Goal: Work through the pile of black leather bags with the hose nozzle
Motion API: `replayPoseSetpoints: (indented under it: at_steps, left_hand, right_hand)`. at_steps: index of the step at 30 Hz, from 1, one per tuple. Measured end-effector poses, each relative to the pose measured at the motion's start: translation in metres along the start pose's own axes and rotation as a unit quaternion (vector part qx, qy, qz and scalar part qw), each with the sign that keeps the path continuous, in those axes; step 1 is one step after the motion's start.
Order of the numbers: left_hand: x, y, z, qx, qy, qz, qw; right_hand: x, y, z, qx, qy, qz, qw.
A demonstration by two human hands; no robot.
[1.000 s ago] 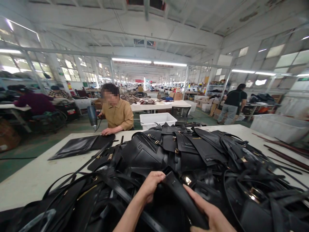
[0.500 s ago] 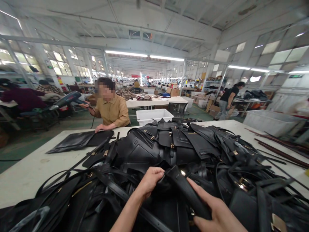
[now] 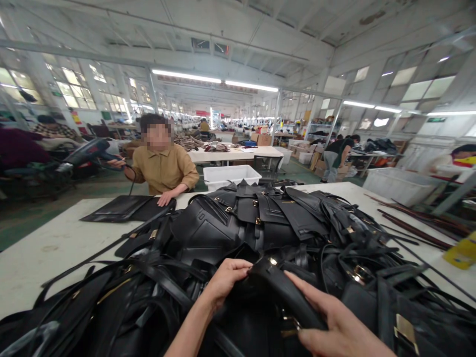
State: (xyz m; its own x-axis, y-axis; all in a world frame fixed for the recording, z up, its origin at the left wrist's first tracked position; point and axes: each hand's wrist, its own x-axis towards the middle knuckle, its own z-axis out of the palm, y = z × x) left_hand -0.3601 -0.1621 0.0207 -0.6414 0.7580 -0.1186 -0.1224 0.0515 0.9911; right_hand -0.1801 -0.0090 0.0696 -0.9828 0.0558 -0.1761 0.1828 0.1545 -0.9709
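A black leather bag [image 3: 273,280] with gold-coloured metal fittings is between my two hands, above the near part of a pile of similar bags. My left hand [image 3: 225,280] pinches its edge at the upper left, thumb and fingers pressed together. Along the other side, my right hand [image 3: 334,317] wraps around the thick, curved black section, with the fingers on its upper edge and the thumb underneath near a metal fitting. The lower part of this bag merges with the dark leather below, so its full shape is hidden.
The black bag pile [image 3: 208,225], with loose straps and buckles, covers much of the pale table [image 3: 48,243]. Across it, a co-worker [image 3: 161,166] holds a heat gun [image 3: 85,153] near flat black leather pieces [image 3: 122,208]. Brown strips [image 3: 412,228] and a yellow object [image 3: 461,253] lie right.
The held bag's upper section has bent over more, while both hands keep their grip. Across the table, the co-worker's heat gun has shifted left in view. My view has turned slightly right.
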Motion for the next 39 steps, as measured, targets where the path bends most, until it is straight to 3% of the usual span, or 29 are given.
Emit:
replayPoseSetpoints:
  at_steps: [3, 6, 15, 20, 22, 29, 35, 39]
  left_hand:
    - [-0.002, -0.002, -0.001, -0.01, 0.002, -0.014, 1.0]
    - [-0.004, 0.0, 0.0, 0.001, 0.0, -0.002, 1.0]
    - [-0.002, 0.001, 0.001, 0.006, 0.002, 0.003, 1.0]
    - [-0.001, -0.007, -0.002, 0.026, 0.029, -0.025, 0.999]
    - [0.001, -0.008, -0.002, 0.031, 0.039, -0.028, 0.998]
    - [0.004, -0.003, 0.004, 0.033, 0.014, -0.008, 0.999]
    - [0.004, -0.002, 0.001, 0.024, 0.011, -0.02, 0.999]
    - [0.004, -0.003, -0.002, 0.022, -0.001, -0.025, 0.999]
  right_hand:
    - [0.001, -0.002, 0.0, 0.017, 0.022, 0.003, 1.0]
    - [-0.001, -0.004, 0.0, 0.007, -0.004, -0.017, 1.0]
    - [0.009, 0.004, 0.001, 0.044, 0.013, 0.003, 0.999]
    - [0.016, -0.005, -0.01, 0.041, 0.069, -0.05, 0.996]
    - [0.01, -0.007, -0.014, 0.025, 0.08, -0.041, 0.996]
    - [-0.007, 0.005, -0.012, -0.027, 0.018, 0.029, 0.999]
    - [0.003, -0.004, -0.012, 0.002, 0.05, -0.023, 0.998]
    - [-0.007, -0.004, -0.015, -0.051, 0.026, 0.033, 0.998]
